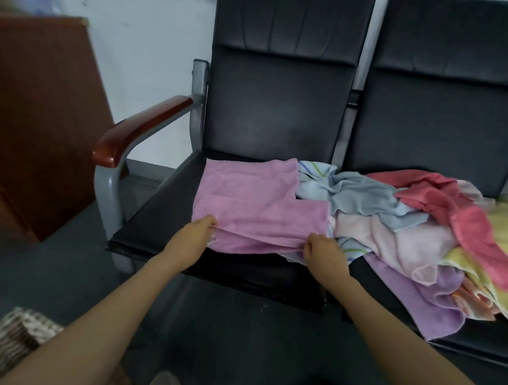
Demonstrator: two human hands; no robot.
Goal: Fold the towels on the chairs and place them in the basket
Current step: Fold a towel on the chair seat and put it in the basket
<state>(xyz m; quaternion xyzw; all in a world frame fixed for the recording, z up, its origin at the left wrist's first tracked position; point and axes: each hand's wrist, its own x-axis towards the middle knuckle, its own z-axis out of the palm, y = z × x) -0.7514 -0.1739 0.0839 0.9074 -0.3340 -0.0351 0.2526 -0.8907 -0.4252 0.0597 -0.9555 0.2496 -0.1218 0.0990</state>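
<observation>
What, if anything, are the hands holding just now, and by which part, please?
The left hand and right hand pinch the pink towel along its near edge.

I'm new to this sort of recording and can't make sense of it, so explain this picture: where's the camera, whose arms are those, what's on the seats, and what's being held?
No machine here: the grips are a person's two bare hands. The single picture comes from a camera worn on the head, looking forward and down, so the arms reach in from below. The left grip and right grip each pinch the near edge of a pink towel spread on the left chair. Beside it, a loose pile of unfolded towels spills across onto the right chair. A woven basket stands on the floor at lower left.
</observation>
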